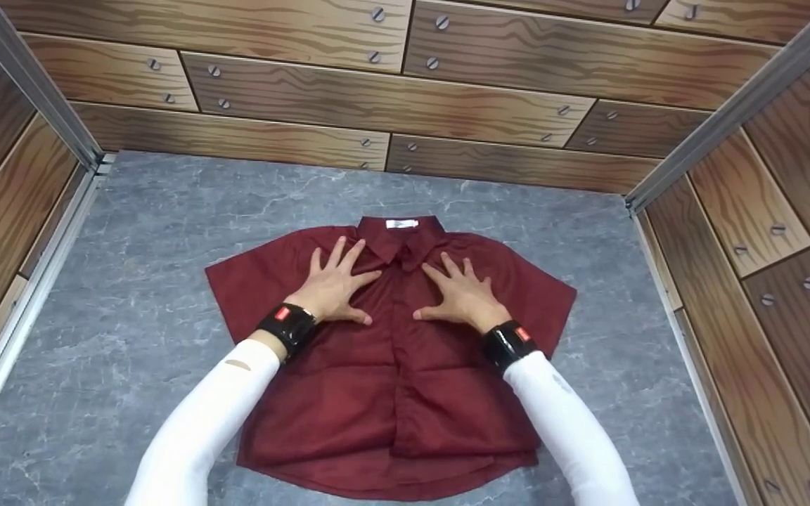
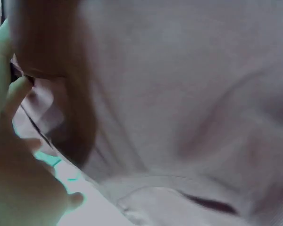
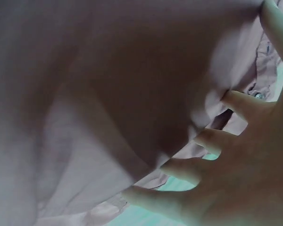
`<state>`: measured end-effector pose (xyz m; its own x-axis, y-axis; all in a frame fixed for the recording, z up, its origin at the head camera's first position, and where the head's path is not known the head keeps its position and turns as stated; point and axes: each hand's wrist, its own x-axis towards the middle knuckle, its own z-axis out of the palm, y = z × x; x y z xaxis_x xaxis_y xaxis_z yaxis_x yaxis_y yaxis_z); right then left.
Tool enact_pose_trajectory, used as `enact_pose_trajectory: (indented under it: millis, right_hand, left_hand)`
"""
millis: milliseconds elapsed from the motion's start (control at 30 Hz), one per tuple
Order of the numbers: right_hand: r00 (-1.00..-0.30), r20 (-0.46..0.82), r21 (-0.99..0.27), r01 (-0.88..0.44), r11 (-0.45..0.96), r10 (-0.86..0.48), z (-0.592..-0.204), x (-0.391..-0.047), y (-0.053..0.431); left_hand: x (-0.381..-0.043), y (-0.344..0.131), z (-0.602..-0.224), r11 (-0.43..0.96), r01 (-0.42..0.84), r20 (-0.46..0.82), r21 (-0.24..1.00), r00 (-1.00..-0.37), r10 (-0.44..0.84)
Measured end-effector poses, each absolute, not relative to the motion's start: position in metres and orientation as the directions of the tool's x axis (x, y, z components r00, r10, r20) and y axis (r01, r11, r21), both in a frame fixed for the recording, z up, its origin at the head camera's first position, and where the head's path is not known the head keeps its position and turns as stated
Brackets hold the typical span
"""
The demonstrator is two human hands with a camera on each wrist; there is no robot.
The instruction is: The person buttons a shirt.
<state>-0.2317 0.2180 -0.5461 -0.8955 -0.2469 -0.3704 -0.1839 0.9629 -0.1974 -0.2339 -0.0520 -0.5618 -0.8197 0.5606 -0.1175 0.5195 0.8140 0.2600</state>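
Note:
A dark red short-sleeved shirt (image 1: 356, 400) lies spread front side up, its collar (image 1: 377, 239) with a white label pointing away from me. My left hand (image 1: 331, 284) rests with spread fingers on the chest, left of the button placket. On the other side of the placket, my right hand (image 1: 465, 292) lies on the chest with its fingers also spread. In the left wrist view the shirt cloth (image 2: 170, 94) fills most of the picture. Fingers (image 3: 179, 169) of the right hand touch the fabric in the right wrist view.
The shirt lies on a grey marbled surface (image 1: 131, 281). Wood-patterned panels (image 1: 306, 84) stand behind it, with more at the left and right. Metal rails (image 1: 32, 295) run along the sides. Creases cross the lower half of the shirt, and its hem curves toward me.

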Motion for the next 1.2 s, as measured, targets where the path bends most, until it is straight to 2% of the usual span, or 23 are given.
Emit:
enact_pose_trajectory:
  millis: [133,200,333,500,767,867,967,1067,1200]
  right_hand:
    - [-0.906,-0.333,-0.197,-0.204,0.959,-0.261,-0.545,-0.228,0.211]
    - [-0.906,-0.322,-0.210,-0.215,0.954,-0.275,-0.545,-0.226,0.208]
    - [-0.890,-0.353,-0.212,-0.224,0.951,-0.288,-0.546,-0.224,0.204]
    - [-0.883,-0.367,-0.216,-0.224,0.950,-0.292,-0.546,-0.229,0.204]
    - [-0.886,-0.360,-0.220,-0.223,0.950,-0.292,-0.548,-0.238,0.204]
    - [-0.907,-0.294,-0.218,-0.242,0.945,-0.300,-0.549,-0.237,0.202]
    - [-0.939,-0.144,-0.218,-0.278,0.935,-0.313,-0.550,-0.235,0.197]
    - [-0.947,-0.014,-0.193,-0.314,0.930,-0.322,-0.549,-0.233,0.191]
    - [-0.944,-0.013,-0.172,-0.322,0.931,-0.329,-0.550,-0.230,0.186]
  left_hand:
    - [-0.237,-0.045,-0.564,0.785,0.548,0.021,0.287,-0.823,0.567]
    - [-0.238,-0.043,-0.565,0.794,0.518,0.036,0.319,-0.844,0.535]
    - [-0.242,-0.044,-0.568,0.841,0.409,-0.069,0.355,-0.885,0.460]
    - [-0.247,-0.047,-0.570,0.877,0.361,-0.227,0.317,-0.869,0.440]
    - [-0.254,-0.046,-0.567,0.889,0.352,-0.260,0.293,-0.865,0.429]
    - [-0.252,-0.042,-0.566,0.877,0.375,-0.180,0.300,-0.881,0.438]
    - [-0.248,-0.035,-0.567,0.845,0.435,-0.016,0.311,-0.887,0.462]
    - [-0.246,-0.026,-0.568,0.814,0.502,0.133,0.294,-0.864,0.485]
    - [-0.243,-0.019,-0.570,0.802,0.538,0.168,0.260,-0.843,0.512]
